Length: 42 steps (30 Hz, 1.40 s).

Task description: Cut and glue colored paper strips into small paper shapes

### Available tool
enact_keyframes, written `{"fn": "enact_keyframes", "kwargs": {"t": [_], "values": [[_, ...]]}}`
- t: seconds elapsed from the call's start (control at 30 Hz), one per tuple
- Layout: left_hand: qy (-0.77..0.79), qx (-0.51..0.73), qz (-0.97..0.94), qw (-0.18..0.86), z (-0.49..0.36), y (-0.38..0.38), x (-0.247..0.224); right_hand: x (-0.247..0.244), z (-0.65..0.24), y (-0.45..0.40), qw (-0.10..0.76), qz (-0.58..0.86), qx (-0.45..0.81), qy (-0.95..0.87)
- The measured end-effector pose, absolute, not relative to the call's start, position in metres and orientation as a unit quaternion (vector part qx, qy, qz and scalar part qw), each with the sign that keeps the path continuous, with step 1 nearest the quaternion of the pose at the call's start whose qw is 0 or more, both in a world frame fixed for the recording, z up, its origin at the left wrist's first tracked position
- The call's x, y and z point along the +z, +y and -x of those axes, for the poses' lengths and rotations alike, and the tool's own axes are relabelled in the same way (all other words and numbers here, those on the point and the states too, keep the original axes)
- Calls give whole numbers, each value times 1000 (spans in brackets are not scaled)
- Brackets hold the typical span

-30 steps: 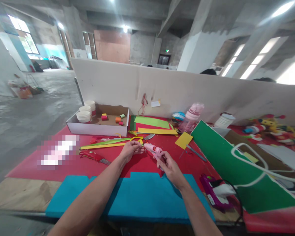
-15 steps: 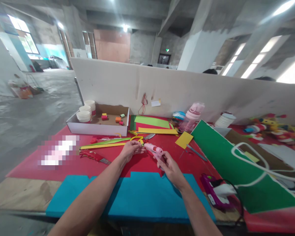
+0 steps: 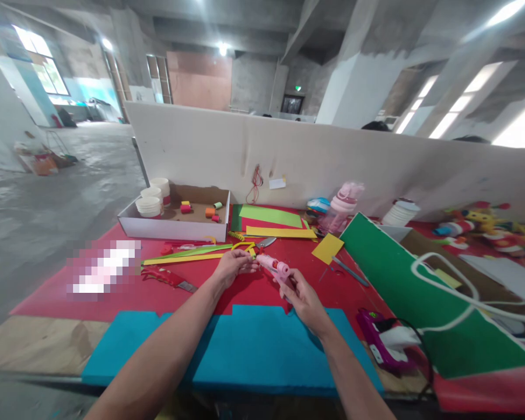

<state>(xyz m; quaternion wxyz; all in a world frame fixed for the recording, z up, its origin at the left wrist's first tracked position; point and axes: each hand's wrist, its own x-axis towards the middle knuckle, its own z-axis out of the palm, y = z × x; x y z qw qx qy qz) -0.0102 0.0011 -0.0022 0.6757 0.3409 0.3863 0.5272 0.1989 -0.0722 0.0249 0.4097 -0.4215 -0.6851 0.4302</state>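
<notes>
My right hand is wrapped round the handle of a pink glue gun, whose nozzle points left and away from me. My left hand is closed in a pinch just left of the nozzle, on a small yellow paper piece. The nozzle is at or very near this piece; whether they touch I cannot tell. Behind my fingers lie a yellow curved strip and scissors. A red-handled utility knife rests left of my left wrist.
A white box at the back left holds paper cups and several small coloured rolls. Paper strips lie behind my hands. On the right stand a green board and a purple power strip with cables. A blue foam sheet covers the front edge.
</notes>
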Motion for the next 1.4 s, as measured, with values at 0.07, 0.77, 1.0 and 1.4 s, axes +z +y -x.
{"fn": "enact_keyframes", "kwargs": {"t": [0.07, 0.77, 1.0, 1.4], "values": [[386, 526, -341, 676, 10, 1, -2, 25, -199, -73, 411, 420, 434, -683], [384, 526, -347, 675, 11, 4, -6, 22, -200, -72, 418, 420, 427, -683], [388, 518, -351, 676, 11, 5, -8, 23, -200, -72, 416, 425, 417, -687], [337, 508, -315, 727, 16, 5, -6, 31, -204, -76, 405, 460, 314, -725]]}}
